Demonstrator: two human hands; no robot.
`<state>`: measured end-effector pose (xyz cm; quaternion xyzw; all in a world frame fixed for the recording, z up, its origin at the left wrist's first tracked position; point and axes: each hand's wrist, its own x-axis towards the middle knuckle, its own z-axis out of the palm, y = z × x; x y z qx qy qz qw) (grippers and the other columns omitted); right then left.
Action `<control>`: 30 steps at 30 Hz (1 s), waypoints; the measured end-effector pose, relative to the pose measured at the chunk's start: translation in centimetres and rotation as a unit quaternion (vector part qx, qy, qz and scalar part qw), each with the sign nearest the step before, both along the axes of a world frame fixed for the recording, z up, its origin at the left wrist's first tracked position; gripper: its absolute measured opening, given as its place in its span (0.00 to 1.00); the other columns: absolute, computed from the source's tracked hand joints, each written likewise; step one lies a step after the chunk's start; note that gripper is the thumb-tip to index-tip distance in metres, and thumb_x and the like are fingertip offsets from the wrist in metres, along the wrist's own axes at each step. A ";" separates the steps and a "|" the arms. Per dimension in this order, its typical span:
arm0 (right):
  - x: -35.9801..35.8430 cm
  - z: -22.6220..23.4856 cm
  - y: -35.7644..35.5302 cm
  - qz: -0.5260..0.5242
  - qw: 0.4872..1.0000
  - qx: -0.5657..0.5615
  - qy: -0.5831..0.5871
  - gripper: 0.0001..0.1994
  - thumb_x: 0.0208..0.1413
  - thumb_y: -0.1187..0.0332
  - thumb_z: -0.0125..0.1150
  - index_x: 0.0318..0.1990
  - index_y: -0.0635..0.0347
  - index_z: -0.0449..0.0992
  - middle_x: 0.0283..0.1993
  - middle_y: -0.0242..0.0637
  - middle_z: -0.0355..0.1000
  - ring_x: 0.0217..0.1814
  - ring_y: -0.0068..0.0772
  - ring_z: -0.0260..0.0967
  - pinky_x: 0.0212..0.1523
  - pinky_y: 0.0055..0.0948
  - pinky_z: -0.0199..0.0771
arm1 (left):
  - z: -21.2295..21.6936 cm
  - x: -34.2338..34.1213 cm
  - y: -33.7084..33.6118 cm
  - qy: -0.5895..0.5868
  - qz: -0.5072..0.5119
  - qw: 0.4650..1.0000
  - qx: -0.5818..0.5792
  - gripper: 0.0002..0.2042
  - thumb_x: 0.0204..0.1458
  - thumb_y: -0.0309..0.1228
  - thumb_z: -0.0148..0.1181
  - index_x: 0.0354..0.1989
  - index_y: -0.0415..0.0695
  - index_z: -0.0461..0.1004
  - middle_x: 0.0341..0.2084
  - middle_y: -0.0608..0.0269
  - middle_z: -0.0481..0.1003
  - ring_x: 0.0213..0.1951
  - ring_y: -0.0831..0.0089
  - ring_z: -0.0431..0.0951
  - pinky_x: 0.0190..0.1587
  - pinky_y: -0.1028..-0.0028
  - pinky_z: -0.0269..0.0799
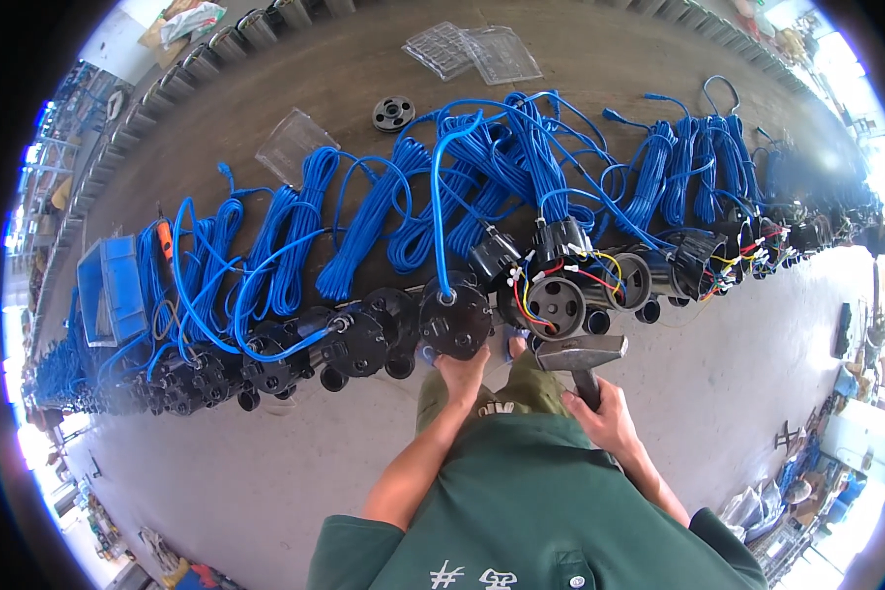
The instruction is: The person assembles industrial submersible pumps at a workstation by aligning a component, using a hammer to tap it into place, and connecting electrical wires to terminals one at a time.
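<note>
My right hand (pixel 606 421) is wrapped around the short dark handle of a hammer (pixel 582 353). The hammer's metal head is raised in front of me, near the bench edge. With my left hand (pixel 462 378) I grip the lower rim of a black round cap (pixel 454 320); some of those fingers are hidden beneath it. A blue cable (pixel 437 211) rises out of the cap's face and loops back over the bench. Just right of the cap lies an open metal cylinder (pixel 553 308), with red, yellow and blue wires coming out of its end.
Coiled blue cables (pixel 369 221) cover the bench (pixel 295 79), with more capped cylinders (pixel 354 339) along its near edge. A blue bin (pixel 111 290) and an orange-handled tool (pixel 165 241) are at left. Behind lie clear plastic trays (pixel 501 54) and a round black disc (pixel 393 114).
</note>
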<state>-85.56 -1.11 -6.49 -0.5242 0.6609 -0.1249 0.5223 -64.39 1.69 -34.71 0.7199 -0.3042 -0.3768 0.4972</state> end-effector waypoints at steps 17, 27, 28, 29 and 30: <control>-3.9 -0.1 -0.6 -0.102 0.949 -0.275 0.117 0.10 0.47 0.73 0.73 0.37 0.63 0.80 0.21 0.45 0.71 0.19 0.34 0.63 0.25 0.30 0.69 | 2.8 0.6 -0.2 0.004 -0.016 0.996 0.088 0.24 0.45 0.34 0.79 0.46 0.28 0.80 0.41 0.50 0.84 0.40 0.64 0.84 0.48 0.63 0.78; -22.2 -2.9 -3.0 -0.130 0.914 -0.356 0.147 0.10 0.39 0.73 0.70 0.32 0.60 0.79 0.18 0.41 0.68 0.18 0.43 0.68 0.26 0.33 0.71 | 20.9 -1.9 -1.9 -0.039 -0.287 0.893 0.344 0.16 0.62 0.38 0.65 0.31 0.35 0.81 0.14 0.64 0.76 0.18 0.77 0.75 0.23 0.73 0.71; -23.5 -3.3 -3.4 -0.128 0.915 -0.357 0.139 0.09 0.39 0.73 0.70 0.31 0.60 0.78 0.18 0.41 0.67 0.18 0.44 0.67 0.25 0.33 0.70 | 24.0 -4.5 -2.8 0.025 -0.297 0.927 0.227 0.18 0.62 0.39 0.65 0.30 0.34 0.78 0.17 0.61 0.78 0.17 0.77 0.77 0.21 0.77 0.68; -24.8 -3.8 -4.1 -0.125 0.916 -0.357 0.130 0.09 0.39 0.73 0.70 0.30 0.60 0.78 0.17 0.41 0.67 0.17 0.45 0.67 0.25 0.33 0.70 | 27.1 -8.1 -4.3 0.107 -0.288 0.945 0.116 0.13 0.62 0.35 0.64 0.35 0.35 0.78 0.22 0.65 0.79 0.24 0.81 0.78 0.28 0.80 0.70; -25.9 -3.9 -4.9 -0.141 0.920 -0.344 0.121 0.08 0.40 0.71 0.70 0.27 0.59 0.76 0.18 0.44 0.66 0.18 0.49 0.67 0.24 0.35 0.68 | 28.8 -11.1 -6.6 0.093 -0.331 0.938 0.037 0.08 0.63 0.30 0.62 0.40 0.36 0.77 0.27 0.69 0.77 0.29 0.84 0.75 0.33 0.81 0.70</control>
